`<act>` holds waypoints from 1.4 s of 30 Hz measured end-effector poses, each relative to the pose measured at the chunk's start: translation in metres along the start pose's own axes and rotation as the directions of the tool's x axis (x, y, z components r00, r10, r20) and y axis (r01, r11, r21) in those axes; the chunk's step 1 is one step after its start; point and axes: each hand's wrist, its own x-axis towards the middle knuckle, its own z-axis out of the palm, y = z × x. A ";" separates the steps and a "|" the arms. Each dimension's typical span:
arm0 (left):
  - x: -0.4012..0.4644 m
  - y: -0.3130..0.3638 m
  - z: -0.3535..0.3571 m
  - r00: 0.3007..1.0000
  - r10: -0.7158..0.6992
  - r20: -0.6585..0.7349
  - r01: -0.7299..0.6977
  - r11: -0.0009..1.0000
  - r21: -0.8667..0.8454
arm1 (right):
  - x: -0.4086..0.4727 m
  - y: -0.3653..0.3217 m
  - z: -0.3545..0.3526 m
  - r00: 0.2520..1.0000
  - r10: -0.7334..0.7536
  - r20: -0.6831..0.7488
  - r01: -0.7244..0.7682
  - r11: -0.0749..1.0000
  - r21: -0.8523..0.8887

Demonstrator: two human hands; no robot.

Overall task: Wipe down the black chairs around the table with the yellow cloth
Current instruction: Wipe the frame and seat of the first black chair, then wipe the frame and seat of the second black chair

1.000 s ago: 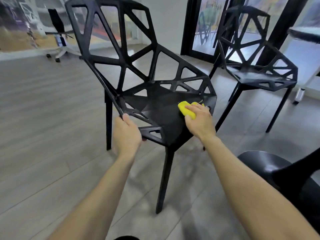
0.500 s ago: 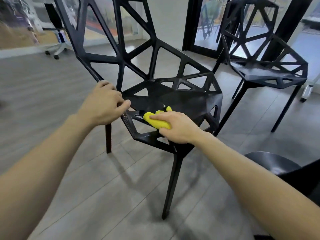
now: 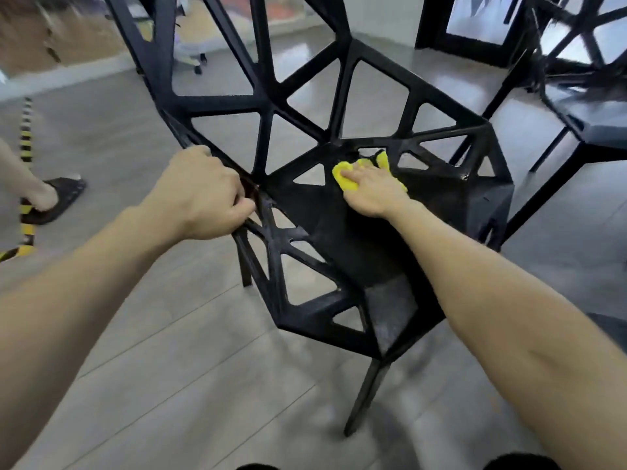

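There is only one view, from a camera on the person's head. It looks forward and steeply down, so both forearms enter from the bottom edge and reach away from the lens. The camera stands close above the chair, whose seat fills the middle while the backrest runs out of the top edge. The wide-angle lens bends the lines near the borders. The floor takes the lower part, and a second chair is cut by the right edge. No other view shares the scene.
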 end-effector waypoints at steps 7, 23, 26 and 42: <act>-0.010 0.011 -0.009 0.988 -0.044 0.149 0.047 0.999 -0.019 | -0.091 -0.082 0.001 0.934 -0.338 0.119 0.277 0.891 0.360; -0.050 0.044 -0.065 0.899 0.126 0.420 -0.028 0.973 -0.231 | -0.346 -0.100 -0.138 0.549 0.625 0.555 -0.790 0.170 0.589; -0.085 0.077 -0.097 0.869 0.184 0.459 -0.027 0.944 -0.327 | -0.407 -0.118 -0.151 0.402 0.697 0.594 -0.824 -0.007 0.566; -0.113 0.253 -0.274 0.692 0.571 0.442 -0.227 0.753 -0.617 | -0.618 -0.159 -0.243 0.017 0.669 0.743 -0.267 -0.713 0.649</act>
